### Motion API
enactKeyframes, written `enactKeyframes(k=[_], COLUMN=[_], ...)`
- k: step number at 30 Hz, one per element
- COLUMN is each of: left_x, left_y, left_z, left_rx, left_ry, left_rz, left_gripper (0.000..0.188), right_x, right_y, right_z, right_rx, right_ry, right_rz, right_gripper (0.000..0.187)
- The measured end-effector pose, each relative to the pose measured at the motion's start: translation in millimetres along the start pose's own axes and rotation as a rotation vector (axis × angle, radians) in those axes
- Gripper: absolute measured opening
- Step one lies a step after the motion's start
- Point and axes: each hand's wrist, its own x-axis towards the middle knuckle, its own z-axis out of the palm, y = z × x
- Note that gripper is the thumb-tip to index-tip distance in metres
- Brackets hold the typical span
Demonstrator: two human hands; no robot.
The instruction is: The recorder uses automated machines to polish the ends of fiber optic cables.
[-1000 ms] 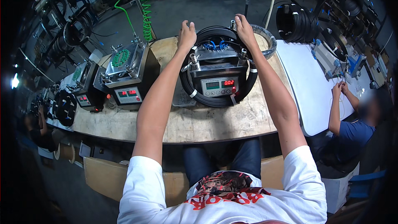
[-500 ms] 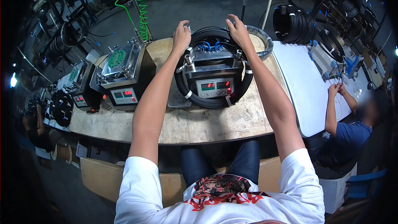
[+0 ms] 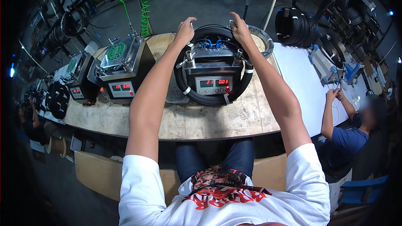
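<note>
Gripping the far rim of a black tubing coil [image 3: 209,96] draped around a metal test box [image 3: 213,73] on the wooden desk [image 3: 167,121].
Left hand [image 3: 185,28] and right hand [image 3: 239,27] curl their fingers over the coil's top edge, either side of the box. Banded loops look springy yet fairly stiff and probably light; holding at the white ties should stop them splaying.

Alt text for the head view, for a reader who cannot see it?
Both hands, left hand and right hand, grip the far side of a black hose coil looped around a metal test machine on a wooden workbench.
</note>
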Motion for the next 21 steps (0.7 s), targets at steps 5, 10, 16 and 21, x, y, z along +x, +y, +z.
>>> enactKeyframes(k=[5,10,16,21], left_x=[-4,-5,-8,-5], left_y=[20,11,9,11], left_z=[6,2,4,4], left_rx=[-0.153,-0.191,-0.127,-0.143], left_ry=[-0.014,-0.029,-0.02,0.061], left_rz=[-0.116,-0.191,-0.272,-0.181], left_gripper=[0.033,0.031,0.029,0.029], right_x=[-6,-9,-15,-9], right_y=[9,-14,-30,-14], right_z=[-6,-13,-23,-18], right_rx=[0.085,0.185,0.126,0.215], right_ry=[0.058,0.033,-0.126,-0.085], right_rz=[0.113,0.113,0.142,0.146], right_gripper=[0.049,0.065,0.069,0.059])
